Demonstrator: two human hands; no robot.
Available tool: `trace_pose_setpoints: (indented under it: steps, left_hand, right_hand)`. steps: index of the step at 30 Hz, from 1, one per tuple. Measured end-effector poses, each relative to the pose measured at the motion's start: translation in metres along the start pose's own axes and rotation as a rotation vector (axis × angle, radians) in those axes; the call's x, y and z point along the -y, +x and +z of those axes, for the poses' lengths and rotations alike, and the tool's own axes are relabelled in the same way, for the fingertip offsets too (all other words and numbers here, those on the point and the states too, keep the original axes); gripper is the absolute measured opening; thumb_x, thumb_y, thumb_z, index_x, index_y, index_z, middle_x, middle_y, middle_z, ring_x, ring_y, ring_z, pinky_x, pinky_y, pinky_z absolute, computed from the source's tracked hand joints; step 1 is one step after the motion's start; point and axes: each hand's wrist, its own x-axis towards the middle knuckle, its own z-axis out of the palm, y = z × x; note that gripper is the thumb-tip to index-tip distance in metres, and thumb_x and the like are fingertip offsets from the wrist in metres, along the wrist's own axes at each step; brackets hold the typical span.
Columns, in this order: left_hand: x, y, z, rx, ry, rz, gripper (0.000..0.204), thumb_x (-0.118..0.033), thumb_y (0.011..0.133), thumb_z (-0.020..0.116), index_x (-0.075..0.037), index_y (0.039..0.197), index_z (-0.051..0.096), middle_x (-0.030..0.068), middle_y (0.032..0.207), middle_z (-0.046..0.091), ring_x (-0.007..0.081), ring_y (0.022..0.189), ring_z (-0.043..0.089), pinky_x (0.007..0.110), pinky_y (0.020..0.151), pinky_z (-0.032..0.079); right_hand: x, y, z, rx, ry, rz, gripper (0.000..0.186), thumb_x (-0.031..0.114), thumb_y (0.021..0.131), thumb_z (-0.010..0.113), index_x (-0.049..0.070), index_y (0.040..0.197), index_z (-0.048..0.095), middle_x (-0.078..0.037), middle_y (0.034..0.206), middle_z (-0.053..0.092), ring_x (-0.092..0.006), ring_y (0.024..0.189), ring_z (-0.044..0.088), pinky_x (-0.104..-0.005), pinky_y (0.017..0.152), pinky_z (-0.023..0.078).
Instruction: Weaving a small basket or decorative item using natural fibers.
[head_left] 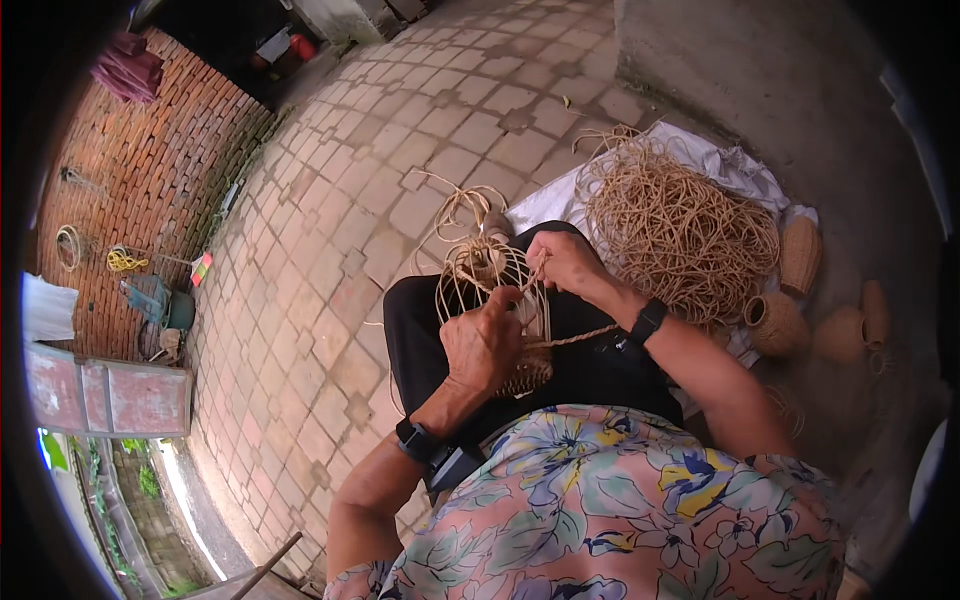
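A part-woven basket of tan twisted cord rests on my lap, its bare ribs curving away from me. My left hand is closed at the near side of the ribs, thumb pointing up, gripping the basket there. Just beyond it on the right, my right hand pinches a length of cord beside the ribs. Another strand runs from the basket to the right, under my right forearm. Loose cord loops stick out at the basket's far end. My fingers partly hide the weaving.
On a white sheet at the right lies a big heap of tan cord. Several woven vessels stand beside it. A grey wall rises at far right. Brick paving stretches left to a brick wall.
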Motion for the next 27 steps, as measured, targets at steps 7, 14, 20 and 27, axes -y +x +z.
trace_pose_setpoints:
  steps: [7,14,20,27]
  left_hand:
    - [0.026,-0.025,0.013,-0.234,-0.357,-0.120,0.025,-0.003,0.078,0.057,-0.011,0.102,0.062,0.0051,0.056,0.056,0.0134,0.047,0.054,0.029,0.049,0.044]
    - [0.031,-0.031,0.006,-0.262,-0.525,-0.256,0.018,-0.003,0.081,0.055,-0.006,0.099,0.052,0.0057,0.058,0.057,0.0100,0.050,0.052,0.027,0.050,0.042]
    - [0.041,-0.044,0.013,-0.290,-0.603,-0.340,0.015,-0.004,0.082,0.056,-0.007,0.096,0.052,0.0050,0.057,0.056,0.0122,0.047,0.052,0.027,0.049,0.043]
    - [0.041,-0.039,0.004,-0.168,-0.442,-0.296,0.019,-0.004,0.083,0.057,-0.007,0.102,0.052,0.0048,0.059,0.055,0.0119,0.051,0.050,0.027,0.052,0.042]
  right_hand:
    - [0.030,0.000,0.034,-0.047,-0.603,-0.142,0.009,0.014,0.078,0.060,0.008,0.085,0.061,-0.014,0.074,0.065,-0.0343,0.072,0.064,-0.0438,0.064,0.049]
    - [0.050,-0.049,-0.005,0.178,0.580,0.314,0.033,0.013,0.083,0.062,0.003,0.113,0.053,0.001,0.064,0.050,-0.0053,0.049,0.044,-0.0212,0.044,0.036]
    - [0.037,-0.081,-0.087,0.382,0.573,0.332,0.037,0.010,0.083,0.062,-0.002,0.116,0.049,0.005,0.065,0.044,-0.0014,0.048,0.035,-0.0173,0.043,0.031]
    - [-0.069,-0.139,-0.284,-0.430,0.135,0.379,0.020,0.024,0.089,0.061,0.008,0.101,0.055,0.004,0.065,0.047,-0.0049,0.047,0.040,-0.0223,0.044,0.035]
